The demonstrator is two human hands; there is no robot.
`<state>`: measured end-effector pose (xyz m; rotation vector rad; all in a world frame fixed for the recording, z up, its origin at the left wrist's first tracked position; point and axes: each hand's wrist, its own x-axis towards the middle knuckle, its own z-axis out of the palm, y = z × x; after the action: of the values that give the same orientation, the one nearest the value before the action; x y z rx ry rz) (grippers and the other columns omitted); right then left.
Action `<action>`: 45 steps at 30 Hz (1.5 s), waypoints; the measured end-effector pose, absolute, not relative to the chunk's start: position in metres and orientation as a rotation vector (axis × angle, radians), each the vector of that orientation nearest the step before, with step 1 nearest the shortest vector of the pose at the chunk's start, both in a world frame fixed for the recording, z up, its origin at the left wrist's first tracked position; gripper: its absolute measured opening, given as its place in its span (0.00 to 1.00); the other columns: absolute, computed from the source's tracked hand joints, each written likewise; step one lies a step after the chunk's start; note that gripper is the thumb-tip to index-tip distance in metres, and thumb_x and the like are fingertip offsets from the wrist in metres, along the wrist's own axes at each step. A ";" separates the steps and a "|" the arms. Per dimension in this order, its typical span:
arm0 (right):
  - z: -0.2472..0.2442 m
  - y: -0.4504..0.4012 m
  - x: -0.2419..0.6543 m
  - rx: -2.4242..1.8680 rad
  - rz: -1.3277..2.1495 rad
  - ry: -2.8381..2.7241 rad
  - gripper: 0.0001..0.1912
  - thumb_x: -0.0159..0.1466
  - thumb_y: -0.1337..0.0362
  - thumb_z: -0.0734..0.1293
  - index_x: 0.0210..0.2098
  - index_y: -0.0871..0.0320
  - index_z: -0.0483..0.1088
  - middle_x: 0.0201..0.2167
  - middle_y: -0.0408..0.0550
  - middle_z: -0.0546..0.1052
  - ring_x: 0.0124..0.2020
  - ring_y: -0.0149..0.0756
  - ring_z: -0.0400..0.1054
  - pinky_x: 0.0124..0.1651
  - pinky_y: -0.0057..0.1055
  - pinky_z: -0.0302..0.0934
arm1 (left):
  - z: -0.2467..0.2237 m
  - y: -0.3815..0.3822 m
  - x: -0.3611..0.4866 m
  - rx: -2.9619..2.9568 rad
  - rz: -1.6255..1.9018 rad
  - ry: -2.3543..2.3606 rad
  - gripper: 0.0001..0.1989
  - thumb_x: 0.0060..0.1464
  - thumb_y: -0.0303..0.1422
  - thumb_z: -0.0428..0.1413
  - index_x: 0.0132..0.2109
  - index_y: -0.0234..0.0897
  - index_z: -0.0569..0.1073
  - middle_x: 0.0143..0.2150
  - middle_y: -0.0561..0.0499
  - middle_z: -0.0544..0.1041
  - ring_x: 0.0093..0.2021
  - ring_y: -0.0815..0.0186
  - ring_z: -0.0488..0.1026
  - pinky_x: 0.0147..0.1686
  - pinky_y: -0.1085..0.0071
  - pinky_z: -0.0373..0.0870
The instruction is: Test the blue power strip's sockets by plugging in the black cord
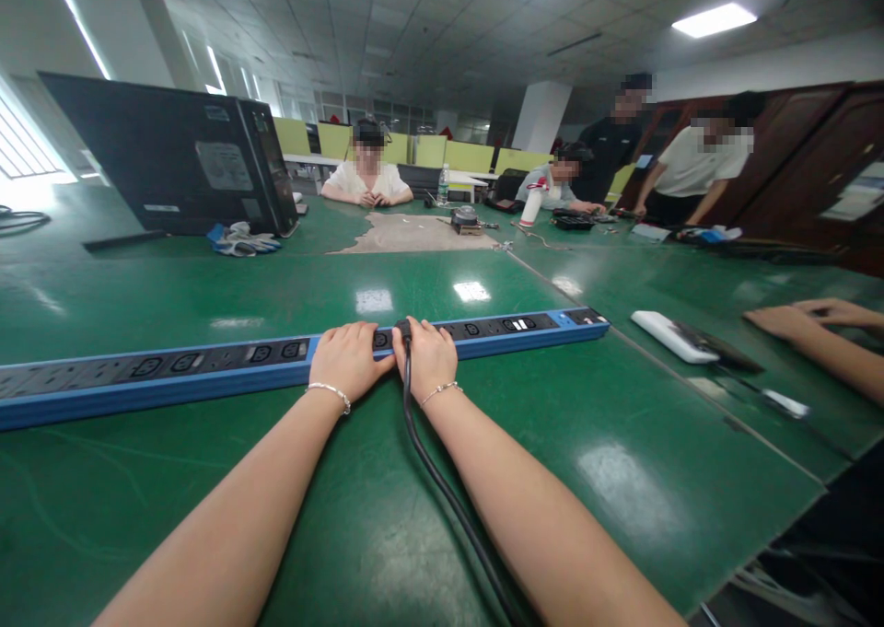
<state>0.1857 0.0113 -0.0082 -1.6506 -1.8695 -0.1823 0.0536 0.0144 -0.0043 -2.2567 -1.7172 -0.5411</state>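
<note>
A long blue and black power strip (227,358) lies across the green table, with rows of sockets along its top. My left hand (347,360) is wrapped over the strip near its middle, fingers on the far side. Right beside it, my right hand (429,360) is closed around the black plug (404,329) of a power cord (442,484). The plug is over the strip's sockets; whether it is seated in one is hidden by my fingers. From the plug the cord runs down toward me between my forearms.
A black computer tower (180,162) stands at the far left, with work gloves (241,239) before it. On the right are a white power bank-like block (673,336) and another person's hands (794,319). Several people are around the table's far side, near a bottle (443,185).
</note>
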 end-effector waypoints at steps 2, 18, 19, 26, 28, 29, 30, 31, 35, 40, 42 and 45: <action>-0.008 0.011 0.186 -1.655 -0.180 -1.871 0.23 0.68 0.56 0.53 0.53 0.62 0.68 0.48 0.57 0.75 0.54 0.40 0.65 0.59 0.38 0.50 | -0.004 0.014 0.054 -2.255 -0.536 -1.726 0.29 0.53 0.50 0.46 0.52 0.33 0.69 0.51 0.40 0.75 0.51 0.54 0.70 0.51 0.60 0.60; -0.011 0.002 0.216 -1.513 -0.042 -2.046 0.23 0.66 0.60 0.57 0.60 0.53 0.60 0.57 0.44 0.69 0.60 0.35 0.56 0.62 0.38 0.45 | 0.000 0.012 0.058 -2.378 -0.629 -1.667 0.32 0.57 0.44 0.47 0.64 0.36 0.53 0.59 0.42 0.67 0.58 0.57 0.64 0.55 0.61 0.60; -0.012 0.002 0.220 -1.492 -0.050 -2.067 0.24 0.65 0.60 0.57 0.60 0.53 0.60 0.58 0.43 0.68 0.61 0.35 0.55 0.62 0.38 0.45 | 0.001 0.011 0.061 -2.416 -0.674 -1.629 0.31 0.57 0.42 0.46 0.65 0.38 0.51 0.60 0.43 0.66 0.59 0.59 0.64 0.55 0.63 0.60; -0.014 0.001 0.225 -1.459 -0.067 -2.097 0.23 0.64 0.57 0.58 0.59 0.52 0.61 0.58 0.43 0.67 0.61 0.37 0.54 0.63 0.39 0.44 | 0.005 0.011 0.080 -2.514 -0.690 -1.615 0.23 0.57 0.30 0.43 0.59 0.44 0.65 0.60 0.51 0.68 0.58 0.66 0.66 0.58 0.64 0.59; -0.015 0.002 0.224 -1.451 -0.067 -2.093 0.24 0.64 0.57 0.59 0.59 0.52 0.61 0.58 0.43 0.67 0.61 0.37 0.54 0.63 0.38 0.44 | 0.007 0.011 0.080 -2.522 -0.659 -1.680 0.26 0.55 0.27 0.43 0.60 0.46 0.64 0.61 0.52 0.67 0.57 0.66 0.66 0.58 0.65 0.60; -0.016 0.002 0.224 -1.446 -0.068 -2.089 0.24 0.64 0.57 0.59 0.59 0.52 0.61 0.58 0.43 0.67 0.61 0.37 0.54 0.63 0.38 0.44 | 0.009 0.011 0.079 -2.537 -0.636 -1.710 0.27 0.53 0.26 0.43 0.60 0.46 0.63 0.62 0.53 0.66 0.57 0.67 0.66 0.58 0.66 0.60; -0.016 0.003 0.224 -1.444 -0.070 -2.083 0.24 0.64 0.57 0.59 0.59 0.52 0.61 0.58 0.43 0.67 0.61 0.37 0.54 0.63 0.38 0.44 | 0.012 0.012 0.078 -2.558 -0.609 -1.732 0.29 0.52 0.25 0.42 0.61 0.45 0.63 0.62 0.54 0.65 0.58 0.68 0.66 0.58 0.68 0.60; -0.016 0.003 0.225 -1.443 -0.071 -2.077 0.24 0.64 0.57 0.60 0.59 0.52 0.61 0.58 0.43 0.68 0.61 0.37 0.54 0.63 0.38 0.44 | 0.017 0.014 0.077 -2.584 -0.576 -1.741 0.30 0.51 0.25 0.42 0.61 0.44 0.63 0.62 0.54 0.65 0.58 0.69 0.65 0.58 0.70 0.60; -0.016 0.005 0.227 -1.432 -0.076 -2.085 0.23 0.64 0.56 0.60 0.57 0.52 0.63 0.57 0.43 0.69 0.60 0.37 0.55 0.62 0.39 0.45 | 0.044 0.021 0.083 -2.668 -0.326 -1.637 0.25 0.52 0.28 0.41 0.54 0.39 0.71 0.56 0.50 0.73 0.58 0.66 0.65 0.56 0.70 0.61; -0.014 0.006 0.229 -1.399 -0.073 -2.118 0.24 0.63 0.56 0.60 0.58 0.51 0.62 0.56 0.44 0.69 0.60 0.38 0.55 0.60 0.38 0.47 | 0.070 0.023 0.109 -2.364 -0.113 -2.026 0.20 0.55 0.39 0.42 0.43 0.33 0.74 0.39 0.38 0.80 0.41 0.55 0.77 0.38 0.64 0.71; -0.014 0.006 0.229 -1.395 -0.079 -2.112 0.25 0.63 0.56 0.60 0.59 0.51 0.61 0.57 0.43 0.69 0.60 0.38 0.56 0.59 0.39 0.47 | 0.071 0.021 0.118 -2.301 -0.070 -2.112 0.19 0.54 0.35 0.43 0.45 0.29 0.72 0.38 0.35 0.79 0.39 0.55 0.77 0.35 0.64 0.71; -0.014 0.006 0.229 -1.400 -0.075 -2.108 0.24 0.62 0.57 0.60 0.57 0.52 0.63 0.56 0.44 0.69 0.60 0.39 0.56 0.59 0.39 0.47 | 0.067 0.017 0.128 -2.259 -0.048 -2.114 0.17 0.53 0.28 0.43 0.46 0.29 0.70 0.39 0.34 0.78 0.41 0.55 0.77 0.36 0.64 0.70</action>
<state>0.2287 0.0058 -0.0141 -1.3999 -2.1083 -0.0746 0.1283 0.0172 0.0669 -2.2587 -2.1142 -0.0485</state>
